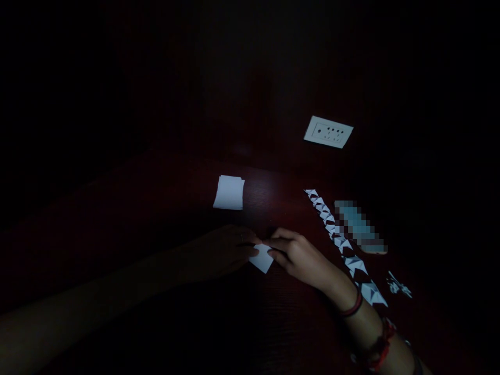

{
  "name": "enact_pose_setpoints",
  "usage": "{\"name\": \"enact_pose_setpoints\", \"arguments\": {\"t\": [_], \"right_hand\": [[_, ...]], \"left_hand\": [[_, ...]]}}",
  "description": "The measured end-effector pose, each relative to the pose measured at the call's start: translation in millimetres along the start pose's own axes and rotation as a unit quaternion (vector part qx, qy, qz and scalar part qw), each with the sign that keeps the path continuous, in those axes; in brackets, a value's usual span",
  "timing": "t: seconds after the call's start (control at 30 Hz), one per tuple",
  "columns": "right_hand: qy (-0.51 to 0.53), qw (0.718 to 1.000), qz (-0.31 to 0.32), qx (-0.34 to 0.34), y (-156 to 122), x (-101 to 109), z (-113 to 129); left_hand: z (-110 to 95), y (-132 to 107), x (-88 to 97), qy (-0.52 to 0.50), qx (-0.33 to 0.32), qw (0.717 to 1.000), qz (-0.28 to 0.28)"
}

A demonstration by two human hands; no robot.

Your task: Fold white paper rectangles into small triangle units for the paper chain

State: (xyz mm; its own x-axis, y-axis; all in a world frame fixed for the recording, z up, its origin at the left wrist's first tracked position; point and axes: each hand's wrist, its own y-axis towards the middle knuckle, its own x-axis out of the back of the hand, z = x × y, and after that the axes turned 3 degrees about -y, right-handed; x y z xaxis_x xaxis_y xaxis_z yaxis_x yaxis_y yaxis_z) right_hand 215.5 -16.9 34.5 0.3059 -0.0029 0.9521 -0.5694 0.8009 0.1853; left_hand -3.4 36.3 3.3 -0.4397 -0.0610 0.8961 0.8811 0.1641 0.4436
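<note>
A small white piece of paper (pixel 264 259) lies on the dark red table, one corner pointing toward me. My left hand (pixel 228 251), in deep shadow, pinches its left edge, with thumb and forefinger meeting the paper. From the right, my right hand (pixel 297 256) presses on the opposite edge with thumb and fingertips. The tips of both hands nearly meet at the paper's top. Whether the sheet is folded is hard to make out. Beyond my hands sits a stack of white square paper (pixel 229 192).
To the right runs a row of folded white paper pieces (pixel 330 224), partly behind my right forearm. Beside it lie a pixelated phone (pixel 361 226) and a small bundle of white strips or cord (pixel 399 285). A white wall socket (pixel 328 132) is at the back. The surroundings are very dark.
</note>
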Motion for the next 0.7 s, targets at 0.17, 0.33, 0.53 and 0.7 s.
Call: {"name": "enact_pose_setpoints", "arguments": {"t": [0.17, 0.33, 0.53, 0.7], "right_hand": [[-0.015, 1.000, 0.012, 0.005, -1.4, 2.8, -0.6], [-0.036, 0.999, 0.027, 0.013, -2.0, 7.7, 1.9], [-0.046, 0.999, 0.019, 0.011, -2.1, 6.2, 5.5], [-0.019, 0.998, 0.040, 0.033, -3.3, 7.8, 4.7]], "left_hand": [[1.0, -0.1, -1.4, -0.020, 0.013, 1.000, 0.012], [-0.8, 2.8, -0.1, -0.053, 0.026, 0.998, -0.005], [-2.2, 2.4, 4.6, -0.038, 0.013, 0.999, -0.007], [0.0, 0.4, 5.1, -0.050, 0.013, 0.998, 0.018]]}}
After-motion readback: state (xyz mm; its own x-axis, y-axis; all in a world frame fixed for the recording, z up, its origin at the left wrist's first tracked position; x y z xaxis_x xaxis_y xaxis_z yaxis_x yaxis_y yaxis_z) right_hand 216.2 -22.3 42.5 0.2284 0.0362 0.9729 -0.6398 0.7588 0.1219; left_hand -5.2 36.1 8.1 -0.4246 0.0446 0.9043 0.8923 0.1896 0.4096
